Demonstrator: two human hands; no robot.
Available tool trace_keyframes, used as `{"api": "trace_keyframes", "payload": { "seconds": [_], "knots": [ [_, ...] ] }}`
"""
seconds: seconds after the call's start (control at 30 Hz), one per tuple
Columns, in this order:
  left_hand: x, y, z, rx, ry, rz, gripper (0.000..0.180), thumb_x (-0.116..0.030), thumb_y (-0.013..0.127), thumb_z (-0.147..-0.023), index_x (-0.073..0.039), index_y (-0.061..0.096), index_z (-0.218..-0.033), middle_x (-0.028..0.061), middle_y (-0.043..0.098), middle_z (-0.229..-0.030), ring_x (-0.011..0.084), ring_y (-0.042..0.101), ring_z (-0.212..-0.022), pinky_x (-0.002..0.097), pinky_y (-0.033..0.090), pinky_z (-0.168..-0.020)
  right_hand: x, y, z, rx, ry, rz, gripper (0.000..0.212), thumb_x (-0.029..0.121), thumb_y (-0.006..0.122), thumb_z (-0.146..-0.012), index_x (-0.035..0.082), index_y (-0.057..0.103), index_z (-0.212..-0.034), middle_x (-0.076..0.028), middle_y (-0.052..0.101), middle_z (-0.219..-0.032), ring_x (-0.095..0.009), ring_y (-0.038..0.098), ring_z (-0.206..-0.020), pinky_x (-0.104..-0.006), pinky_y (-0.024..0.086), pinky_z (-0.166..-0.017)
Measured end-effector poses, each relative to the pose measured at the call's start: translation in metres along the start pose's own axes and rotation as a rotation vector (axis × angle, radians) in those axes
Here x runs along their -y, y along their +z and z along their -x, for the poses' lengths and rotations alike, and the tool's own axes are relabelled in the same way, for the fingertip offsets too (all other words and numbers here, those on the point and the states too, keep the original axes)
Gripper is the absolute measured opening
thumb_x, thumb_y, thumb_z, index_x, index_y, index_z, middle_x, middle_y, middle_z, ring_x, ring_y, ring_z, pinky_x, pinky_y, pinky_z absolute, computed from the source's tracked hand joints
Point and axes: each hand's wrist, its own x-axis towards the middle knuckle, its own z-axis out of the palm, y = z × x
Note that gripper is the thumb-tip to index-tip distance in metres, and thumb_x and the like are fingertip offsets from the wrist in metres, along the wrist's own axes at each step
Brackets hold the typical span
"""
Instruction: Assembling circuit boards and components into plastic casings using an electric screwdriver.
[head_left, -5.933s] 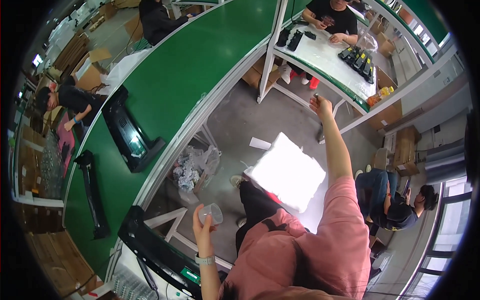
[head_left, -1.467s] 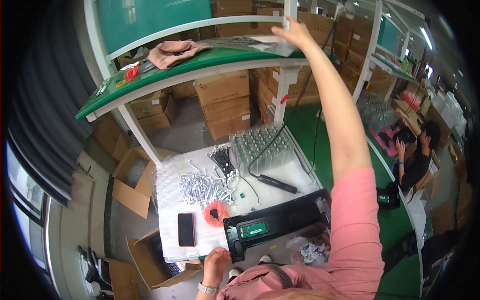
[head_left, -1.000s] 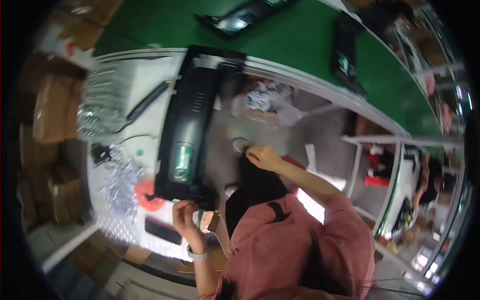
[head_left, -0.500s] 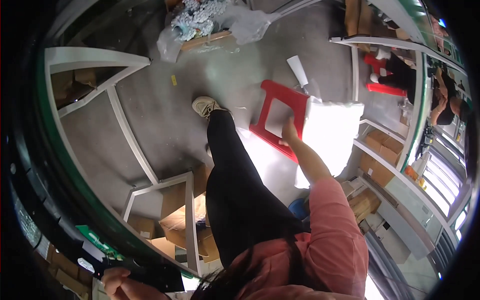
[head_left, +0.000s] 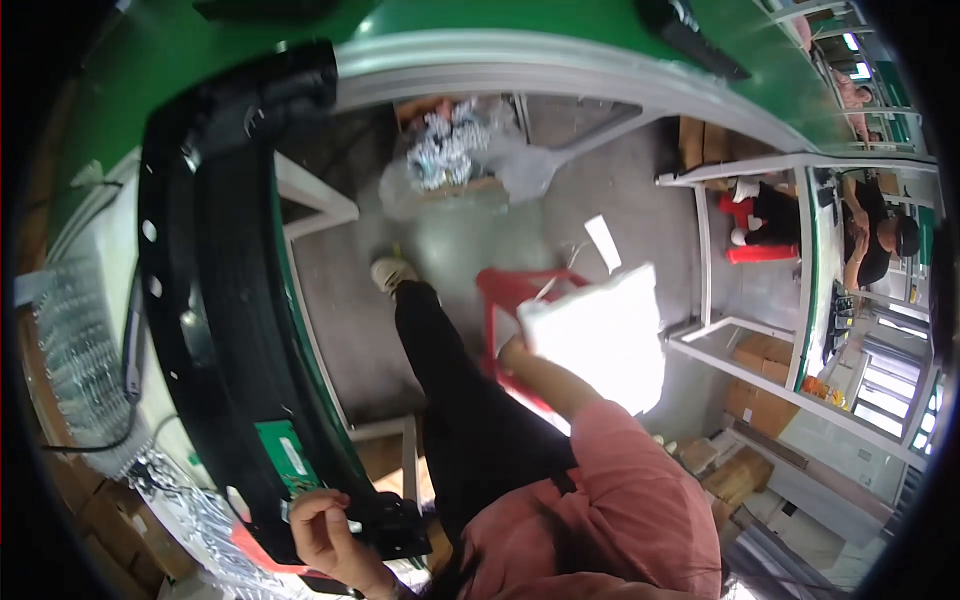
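My right hand (head_left: 515, 357) grips the red plastic stool (head_left: 492, 300) in front of me, below the edge of its bright white seat (head_left: 597, 340). The stool is tilted, and the white part covers some of my fingers. At the lower left, my left hand (head_left: 332, 535) is closed, fingers curled in, at the near end of a long black curved part (head_left: 235, 290). What these fingers hold, if anything, I cannot make out. A green circuit board (head_left: 285, 455) lies on the black part close to this hand.
Green-topped benches (head_left: 500, 22) with pale metal frames surround me. Ahead on the floor stands a box of silvery parts in clear plastic (head_left: 450, 150). A white strip (head_left: 602, 243) lies beyond the stool. Cardboard boxes (head_left: 765, 375) and a seated person (head_left: 872, 235) are at the right.
My view has swung so the black part and bench top now show at left. The stool, with my right hand on it, has turned and come nearer. My left hand stays by the black part.
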Motion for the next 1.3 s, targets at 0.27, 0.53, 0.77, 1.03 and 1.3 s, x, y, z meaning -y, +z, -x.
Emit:
{"api": "trace_keyframes", "payload": {
  "seconds": [0.27, 0.53, 0.77, 1.03, 1.3],
  "knots": [
    [-0.007, -0.019, -0.010, -0.058, -0.225, 0.089, 0.003, -0.003, 0.057, -0.087, -0.001, 0.059, -0.087, 0.0044, 0.060, -0.083, 0.0107, 0.054, -0.072, 0.0212, 0.043, -0.069, -0.018, -0.196, 0.188, -0.586, -0.718, -0.562, 0.026, 0.006, 0.063, -0.081, 0.001, 0.064, -0.107, -0.015, 0.066, -0.098, -0.026, 0.066, -0.090, -0.0342, 0.051, -0.082],
    [0.010, -0.035, -0.027, -0.034, -0.252, 0.118, 0.006, -0.004, 0.059, -0.087, -0.001, 0.060, -0.093, 0.0057, 0.062, -0.083, 0.0112, 0.057, -0.070, 0.0219, 0.046, -0.069, -0.261, -0.082, 0.194, -1.581, 0.579, -0.919, 0.080, 0.030, 0.083, -0.066, 0.000, 0.045, -0.129, -0.023, 0.047, -0.127, -0.037, 0.047, -0.117, -0.0415, 0.043, -0.097],
    [0.020, -0.041, -0.029, 0.003, -0.256, 0.043, 0.006, -0.003, 0.058, -0.088, -0.001, 0.059, -0.093, 0.0061, 0.061, -0.080, 0.0117, 0.057, -0.071, 0.0224, 0.046, -0.069, -0.216, 0.102, 0.149, -0.486, 0.349, -1.643, 0.101, 0.044, 0.086, -0.061, -0.007, 0.040, -0.134, -0.022, 0.054, -0.125, -0.035, 0.052, -0.117, -0.0422, 0.048, -0.093],
    [-0.005, -0.039, -0.038, -0.086, -0.200, 0.110, 0.005, -0.003, 0.056, -0.088, -0.001, 0.058, -0.092, 0.0065, 0.060, -0.079, 0.0126, 0.055, -0.070, 0.0235, 0.046, -0.069, -0.177, 0.059, 0.132, -0.430, 0.317, -1.401, 0.103, 0.046, 0.089, -0.054, -0.007, 0.045, -0.131, -0.024, 0.057, -0.119, -0.036, 0.059, -0.106, -0.0435, 0.056, -0.075],
    [-0.021, -0.043, -0.034, -0.303, -0.264, 0.145, 0.006, -0.002, 0.055, -0.087, -0.001, 0.059, -0.092, 0.0062, 0.059, -0.082, 0.0125, 0.054, -0.071, 0.0237, 0.045, -0.069, -0.182, 0.050, 0.084, -0.392, 0.213, -0.822, 0.056, 0.053, 0.079, -0.064, 0.000, 0.072, -0.081, -0.015, 0.069, -0.086, -0.028, 0.068, -0.080, -0.0404, 0.055, -0.064]
  ]
}}
